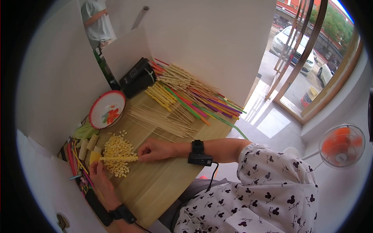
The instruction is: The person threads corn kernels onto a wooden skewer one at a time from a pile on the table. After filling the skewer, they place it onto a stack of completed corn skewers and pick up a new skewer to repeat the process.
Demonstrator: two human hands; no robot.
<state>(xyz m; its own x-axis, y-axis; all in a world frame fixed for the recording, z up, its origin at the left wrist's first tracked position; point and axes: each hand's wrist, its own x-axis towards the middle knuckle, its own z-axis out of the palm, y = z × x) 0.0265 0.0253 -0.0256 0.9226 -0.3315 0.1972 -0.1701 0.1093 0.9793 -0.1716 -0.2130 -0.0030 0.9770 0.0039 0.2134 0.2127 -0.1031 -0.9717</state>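
Where loose kernels lie heaped, I pinch a corn-kernel skewer [118,159]

While my right hand [153,150] pinches one end of the skewer, thumb and fingers closed narrow on it, my left hand [100,179] is at the opposite end; left fingertips bunched close together; whether they grip the skewer tip or the yellow corn piece [95,157] just beside it, I cannot tell; skewer runs roughly straight between my hands, across the pile of loose corn kernels [118,146] on the wood-grain table [167,186]; touching the pile or just above, cannot tell.

Near the corn piece, pale cob pieces [92,141] plus green husk leaves [82,132]; just past those, a red-rimmed white bowl [101,101], floral print inside; bare wooden skewers [159,122] fanned out beyond my right hand; kernel-loaded skewers [176,75] stacked farther back, coloured sticks [206,108] among and beside them; black container [136,79] next to that stack; black wrist device [200,158] strapped on my right wrist, similar strap [122,213] on my left; orange-bladed fan [342,145] well apart, off the table; white car [281,42] outdoors; person in pale shirt [99,29] beyond the partition [62,77].
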